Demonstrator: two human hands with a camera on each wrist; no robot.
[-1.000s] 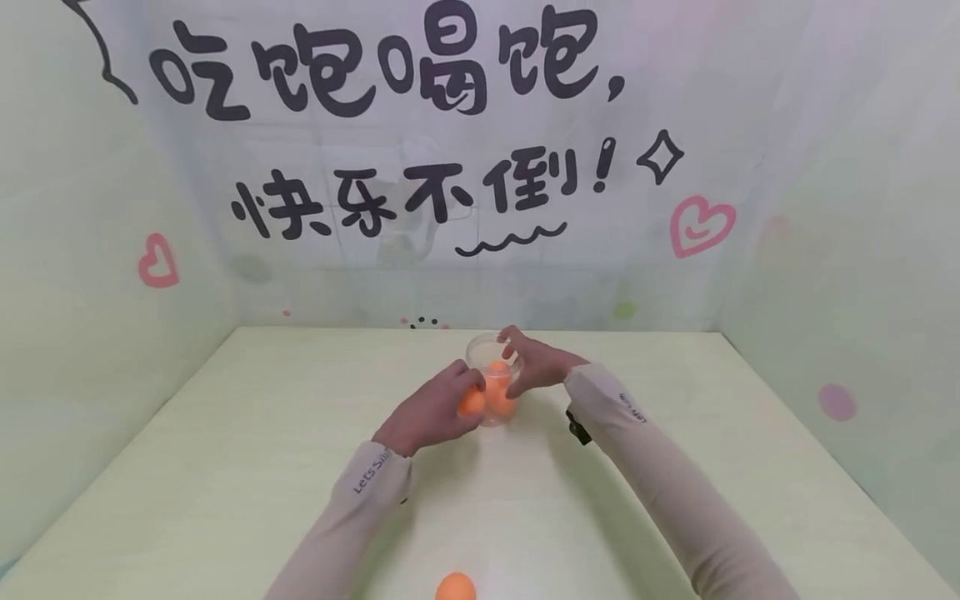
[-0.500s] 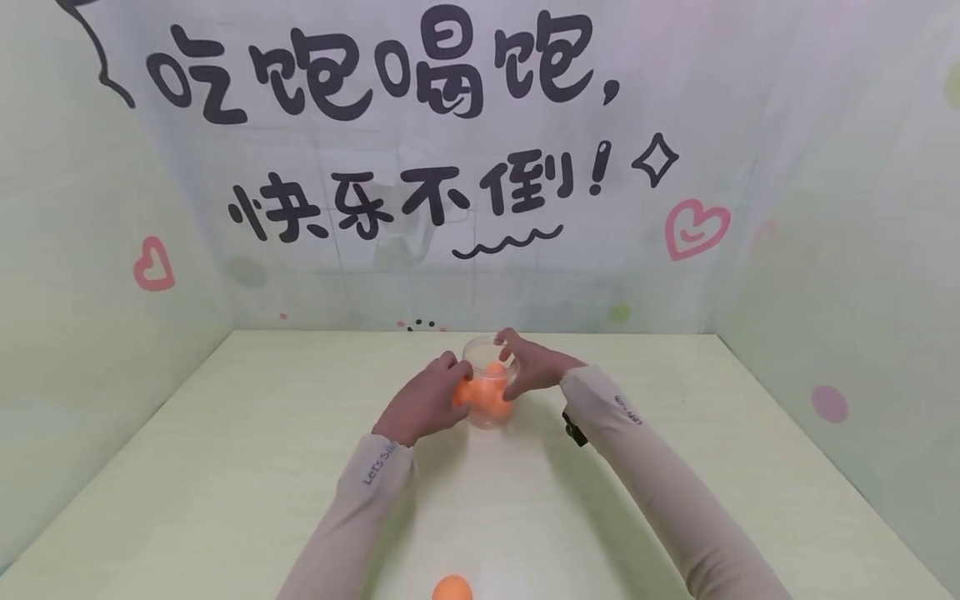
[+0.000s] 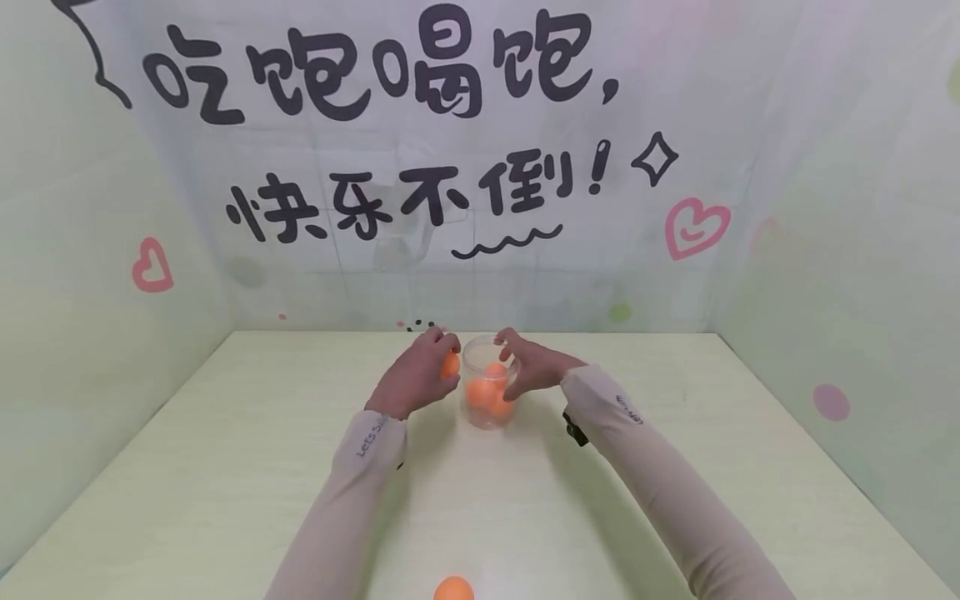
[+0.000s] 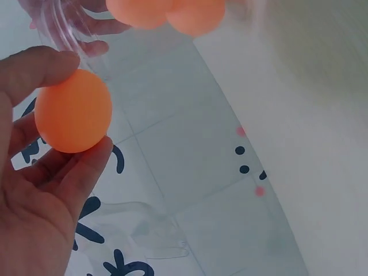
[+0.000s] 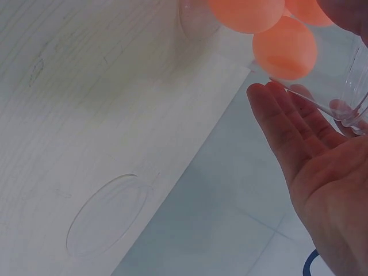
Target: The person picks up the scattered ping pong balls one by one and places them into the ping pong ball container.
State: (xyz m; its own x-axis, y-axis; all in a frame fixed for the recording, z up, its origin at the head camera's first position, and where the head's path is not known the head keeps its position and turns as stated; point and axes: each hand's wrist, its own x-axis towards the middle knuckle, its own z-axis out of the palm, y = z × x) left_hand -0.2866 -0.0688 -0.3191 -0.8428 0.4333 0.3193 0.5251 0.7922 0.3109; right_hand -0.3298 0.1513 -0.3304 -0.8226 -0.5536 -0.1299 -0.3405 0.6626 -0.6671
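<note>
Near the back of the table stands a clear round jar [image 3: 486, 422] with several orange ping-pong balls [image 3: 482, 394] inside. My left hand [image 3: 411, 377] is just left of the jar at rim height. Between thumb and fingertips it pinches another orange ping-pong ball [image 4: 75, 112], apart from the jar in the head view. On the other side, my right hand [image 3: 542, 365] holds the jar, thumb on the near side and fingers around the far rim. In the right wrist view, its fingers [image 5: 282, 123] lie along the clear wall beside the balls.
A loose orange ball [image 3: 453, 589] lies on the table [image 3: 510, 517] at the bottom of the head view. A clear round disc [image 5: 109, 215] rests near the table edge in the right wrist view. A printed back wall [image 3: 352, 283] stands behind the table.
My left hand, holding the ball, has moved up and left from the jar's front left side to beside its rim. My right hand stays on the jar.
</note>
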